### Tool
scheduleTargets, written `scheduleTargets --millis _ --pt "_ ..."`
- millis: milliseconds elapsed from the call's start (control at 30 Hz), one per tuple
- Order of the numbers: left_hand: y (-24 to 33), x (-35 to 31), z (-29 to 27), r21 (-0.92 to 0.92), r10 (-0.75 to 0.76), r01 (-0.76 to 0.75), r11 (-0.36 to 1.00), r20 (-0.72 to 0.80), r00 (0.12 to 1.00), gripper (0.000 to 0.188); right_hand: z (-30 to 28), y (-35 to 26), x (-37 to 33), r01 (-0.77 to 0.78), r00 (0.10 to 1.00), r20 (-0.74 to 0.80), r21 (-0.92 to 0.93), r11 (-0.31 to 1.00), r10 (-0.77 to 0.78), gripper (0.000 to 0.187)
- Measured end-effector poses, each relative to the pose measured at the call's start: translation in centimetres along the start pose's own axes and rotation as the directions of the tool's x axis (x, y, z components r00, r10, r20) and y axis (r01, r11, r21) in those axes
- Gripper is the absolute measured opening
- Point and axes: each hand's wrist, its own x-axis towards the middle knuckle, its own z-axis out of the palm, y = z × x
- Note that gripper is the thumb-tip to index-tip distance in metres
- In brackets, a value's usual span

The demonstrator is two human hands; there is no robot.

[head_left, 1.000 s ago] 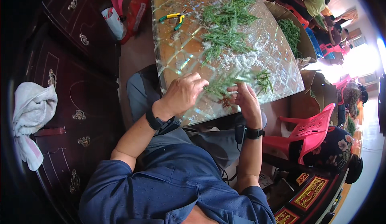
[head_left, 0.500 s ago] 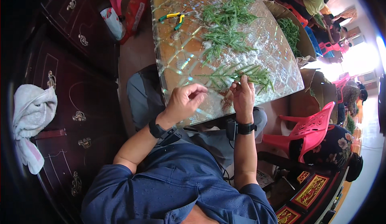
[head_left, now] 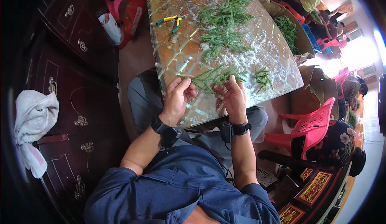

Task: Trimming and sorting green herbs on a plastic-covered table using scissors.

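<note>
A green fern-like artificial sprig point(head_left: 207, 78) lies stretched between my hands, low over the near end of the table. My left hand point(head_left: 177, 97) pinches its stem end between thumb and fingers. My right hand point(head_left: 235, 97) pinches the leafy part near the other end. To the right of that hand a smaller green sprig point(head_left: 263, 79) rests on the tabletop. Farther up the table runs a heap of green sprigs point(head_left: 225, 39), with white flakes point(head_left: 243, 59) scattered around it.
Yellow-and-green pliers point(head_left: 171, 22) lie on the glossy patterned table point(head_left: 169, 59) at its left. On the right stand a cardboard box of greenery point(head_left: 299, 19), another box point(head_left: 313, 85) and a pink chair point(head_left: 311, 123). Dark drawers point(head_left: 80, 83) line the left. Several people sit at far right.
My left hand has moved forward and taken the sprig's stem end. My right hand has shifted left with the sprig, and the smaller sprig now lies apart on the table.
</note>
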Motion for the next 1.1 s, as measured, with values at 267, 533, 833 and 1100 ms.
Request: scheduleTargets --millis 267,533,833,1100 --pt "-0.4 -0.7 1.6 -0.175 -0.079 0.078 0.982 0.004 0.997 0.014 -0.6 0.2 0.2 -0.208 0.972 0.192 0.437 0.875 0.135 0.02" --pt "0.1 0.6 2.7 -0.205 -0.116 0.195 0.959 0.344 0.932 0.016 -1.7 1.2 0.1 -0.424 0.782 0.604 0.334 0.842 0.154 0.024" --pt "2.1 1.4 4.5 0.123 -0.317 0.295 0.948 0.463 0.827 0.014 -2.0 1.2 -0.3 -0.478 0.761 0.606 0.286 0.83 0.23 0.029" --pt "2.3 2.6 4.0 0.12 -0.277 0.253 0.96 0.557 0.783 0.019 -2.6 1.1 0.5 -0.513 0.672 0.693 0.184 0.839 0.259 0.027"
